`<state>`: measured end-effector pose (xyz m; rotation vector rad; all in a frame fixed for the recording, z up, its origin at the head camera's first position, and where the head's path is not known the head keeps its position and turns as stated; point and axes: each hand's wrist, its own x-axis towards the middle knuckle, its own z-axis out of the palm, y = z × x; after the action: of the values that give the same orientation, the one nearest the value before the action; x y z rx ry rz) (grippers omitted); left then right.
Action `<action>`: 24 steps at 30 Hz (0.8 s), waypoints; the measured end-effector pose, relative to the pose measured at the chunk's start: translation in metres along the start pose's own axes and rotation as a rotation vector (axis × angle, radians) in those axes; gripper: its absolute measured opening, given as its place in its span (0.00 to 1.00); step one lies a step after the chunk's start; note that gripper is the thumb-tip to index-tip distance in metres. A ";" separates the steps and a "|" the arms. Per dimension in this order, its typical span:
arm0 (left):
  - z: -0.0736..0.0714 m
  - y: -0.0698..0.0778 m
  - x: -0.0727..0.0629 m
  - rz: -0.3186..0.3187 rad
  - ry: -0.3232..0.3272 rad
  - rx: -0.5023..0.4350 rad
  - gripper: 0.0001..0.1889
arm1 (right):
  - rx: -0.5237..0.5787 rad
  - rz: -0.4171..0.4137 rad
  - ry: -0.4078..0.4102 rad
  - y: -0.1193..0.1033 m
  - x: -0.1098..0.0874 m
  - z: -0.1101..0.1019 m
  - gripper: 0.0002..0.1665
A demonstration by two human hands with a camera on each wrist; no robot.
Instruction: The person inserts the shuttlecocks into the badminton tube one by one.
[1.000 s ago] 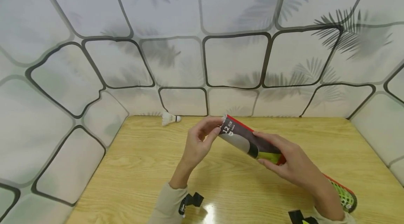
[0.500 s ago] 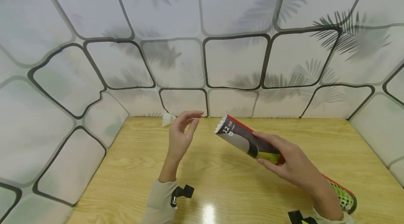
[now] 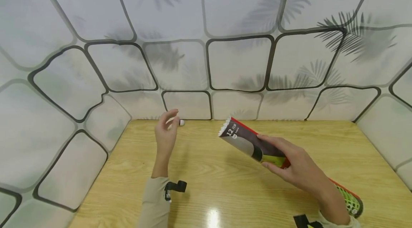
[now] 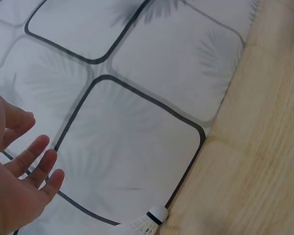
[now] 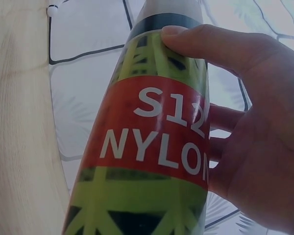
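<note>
In the head view my right hand point(image 3: 299, 165) grips a long printed shuttlecock tube point(image 3: 246, 140), tilted with its left end higher. White frilled edges show at that raised end, and its green lower end emerges beyond my forearm. The right wrist view shows the thumb across the tube point(image 5: 142, 127) and fingers behind it, beside red "NYLON" lettering. My left hand point(image 3: 165, 137) is at the back left with loosely bent fingers and nothing held. It overlaps a white shuttlecock point(image 3: 182, 122), leaving only the tip in sight. In the left wrist view the shuttlecock point(image 4: 156, 215) lies apart from the fingers.
A light wood table point(image 3: 199, 171) spreads beneath both hands. Patterned fabric walls point(image 3: 239, 63) with dark outlines and leaf shadows enclose its back and sides. Each wrist wears a black camera mount point(image 3: 175, 186).
My left hand has left the tube's frilled end and moved left to the shuttlecock, now covering most of it. The right hand and tube have stayed nearly still.
</note>
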<state>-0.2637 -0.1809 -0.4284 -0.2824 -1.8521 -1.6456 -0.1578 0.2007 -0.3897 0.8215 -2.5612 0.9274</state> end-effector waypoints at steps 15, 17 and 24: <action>-0.029 -0.046 0.006 -0.221 0.100 0.201 0.13 | 0.007 -0.011 0.018 0.002 -0.004 -0.001 0.45; -0.036 -0.050 0.005 -0.238 0.104 0.229 0.13 | 0.014 -0.013 0.016 0.002 -0.004 0.000 0.45; -0.040 -0.064 0.012 -0.330 0.017 0.306 0.16 | 0.017 0.015 0.009 0.001 -0.004 -0.005 0.44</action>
<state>-0.2955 -0.2344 -0.4731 0.1762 -2.1897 -1.5296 -0.1547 0.2061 -0.3879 0.8025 -2.5589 0.9557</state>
